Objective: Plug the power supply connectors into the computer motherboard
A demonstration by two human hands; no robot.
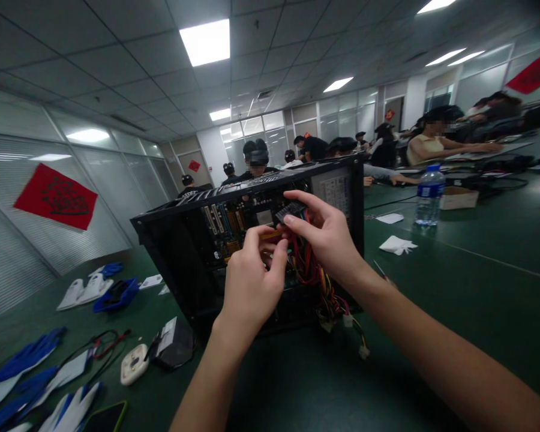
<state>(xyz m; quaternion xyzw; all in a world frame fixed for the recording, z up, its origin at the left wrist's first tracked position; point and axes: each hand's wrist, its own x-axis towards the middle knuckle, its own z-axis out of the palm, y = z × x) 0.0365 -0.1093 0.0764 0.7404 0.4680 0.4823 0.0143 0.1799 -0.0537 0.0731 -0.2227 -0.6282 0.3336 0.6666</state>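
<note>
An open black computer case [171, 258] lies on its side in front of me, its motherboard [234, 225] facing me. My right hand [324, 231] pinches a dark multi-pin power connector [290, 211] between thumb and fingers, close to the board. Just left of it, my left hand [256, 270] has its thumb and fingers curled together at the cables; whatever they grip is hidden. A bundle of red, yellow and black power cables [312, 264] runs below the right hand, with white plugs [348, 321] dangling at the case's lower edge. The metal power supply [335, 189] sits at upper right.
Left on the green table [432, 336] lie blue-and-white gloves [31, 357], a blue tray [117, 295], a white round object [134, 364] and a black box-like item [173, 342]. A water bottle [429, 195] and tissue [396, 245] are at right. Other people sit beyond.
</note>
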